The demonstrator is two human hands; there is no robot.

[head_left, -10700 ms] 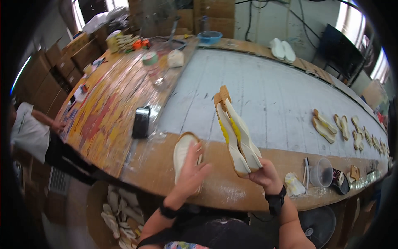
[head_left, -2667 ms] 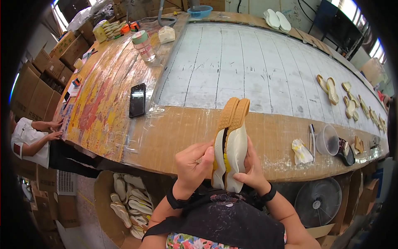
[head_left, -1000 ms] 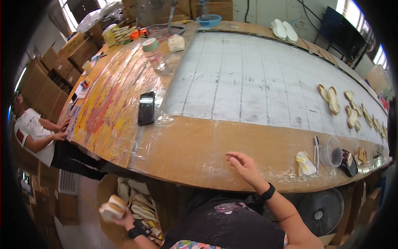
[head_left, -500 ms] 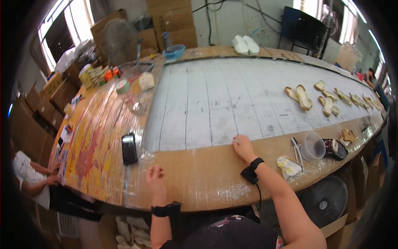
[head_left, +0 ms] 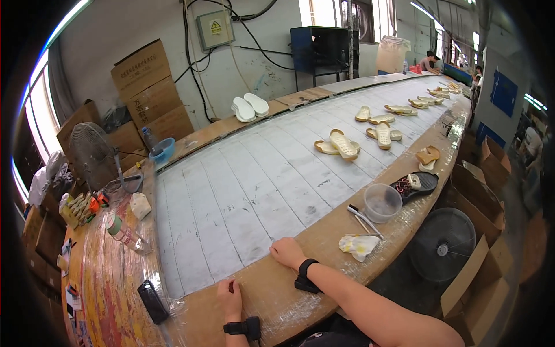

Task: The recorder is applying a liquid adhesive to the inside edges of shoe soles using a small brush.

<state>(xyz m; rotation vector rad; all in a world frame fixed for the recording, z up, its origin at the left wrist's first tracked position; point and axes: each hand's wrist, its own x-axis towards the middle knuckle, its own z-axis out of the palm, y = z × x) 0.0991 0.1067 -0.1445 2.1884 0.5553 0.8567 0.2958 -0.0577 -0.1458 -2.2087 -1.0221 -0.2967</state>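
On the brown cardboard edge of the work table, my left hand rests with its fingers curled in, and nothing shows in it. To its right and slightly farther away, my right hand is loosely closed beside the edge of the pale belt surface. No object shows in that hand either. A crumpled white cloth with yellow stains lies right of it, next to pens and a clear plastic tub. Left of my left hand lies a black phone.
Several cream shoe soles lie along the belt toward the far right. White soles sit on the far ledge. A dark sole is beyond the tub. On the left are a bottle and fan; another fan stands below right.
My view has swung to the right, showing more soles and the far end of the belt. Both hands stay near the table's front edge, fingers still curled. The person at left has left the view.
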